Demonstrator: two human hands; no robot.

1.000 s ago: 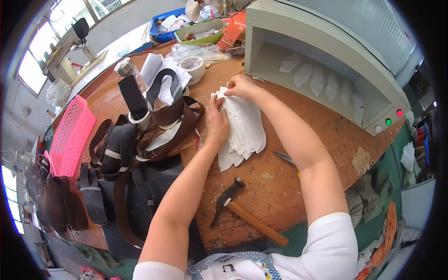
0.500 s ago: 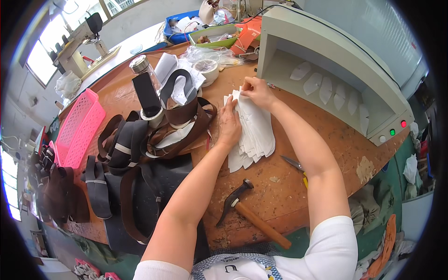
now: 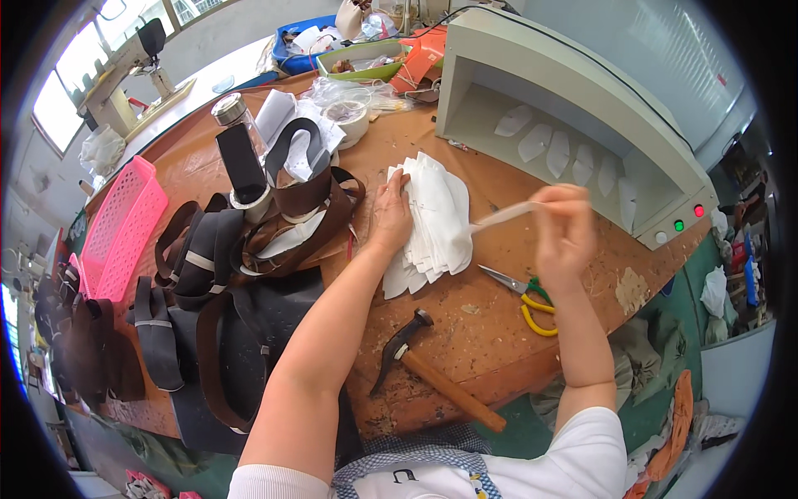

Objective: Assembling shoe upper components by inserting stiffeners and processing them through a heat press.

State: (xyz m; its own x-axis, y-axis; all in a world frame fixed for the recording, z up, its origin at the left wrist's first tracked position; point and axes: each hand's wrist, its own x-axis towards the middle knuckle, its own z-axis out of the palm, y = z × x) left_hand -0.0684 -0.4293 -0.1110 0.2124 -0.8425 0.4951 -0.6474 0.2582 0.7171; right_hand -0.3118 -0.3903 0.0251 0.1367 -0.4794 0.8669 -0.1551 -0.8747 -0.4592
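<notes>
A stack of white cut pieces (image 3: 434, 218) is pressed flat on the brown desk (image 3: 490, 324) by the left hand (image 3: 391, 212), palm down and fingers spread. At three o'clock of the stack, one thin white piece (image 3: 503, 216) is pinched and lifted by the closed right hand (image 3: 564, 233). A hammer (image 3: 432, 366) lies at six o'clock, yellow-handled scissors (image 3: 519, 295) at four.

The brown surface (image 3: 499, 333) carries a hammer (image 3: 432, 370) near its front edge, scissors (image 3: 519, 293) to the right, white pieces (image 3: 436, 220) in the middle, straps (image 3: 249, 249) and a pink basket (image 3: 120, 229) to the left.
</notes>
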